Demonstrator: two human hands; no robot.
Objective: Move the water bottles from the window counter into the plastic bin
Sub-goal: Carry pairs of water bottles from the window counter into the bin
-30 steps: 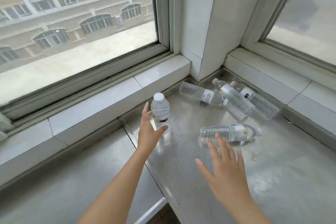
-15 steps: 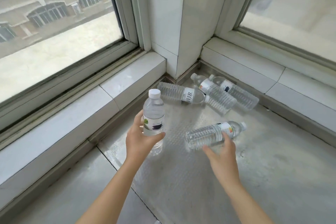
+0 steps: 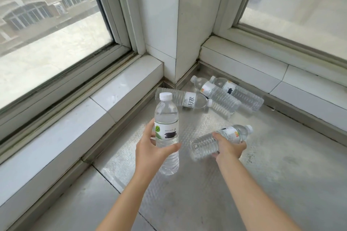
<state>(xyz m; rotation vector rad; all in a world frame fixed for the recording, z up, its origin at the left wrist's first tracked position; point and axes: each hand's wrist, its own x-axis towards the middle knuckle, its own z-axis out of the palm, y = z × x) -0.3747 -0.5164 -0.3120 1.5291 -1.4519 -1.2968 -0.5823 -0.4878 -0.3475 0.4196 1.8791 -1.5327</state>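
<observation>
Steel counter (image 3: 281, 174) by the windows: left hand (image 3: 150, 151) grips the upright bottle (image 3: 166, 118), right hand (image 3: 228, 148) clasps the lying bottle (image 3: 204, 143) — keep both fingers wrapped firm, lift clear together.

Left hand (image 3: 153, 149) grips upright clear plastic water bottle with green-leaf label and white cap (image 3: 166, 133). Just right of it, right hand (image 3: 228, 147) curls round a lying clear ribbed bottle with orange-marked label (image 3: 221, 141). Beyond both hands, three clear bottles (image 3: 216, 95) lie clustered on the grey metal counter (image 3: 281, 174).
</observation>
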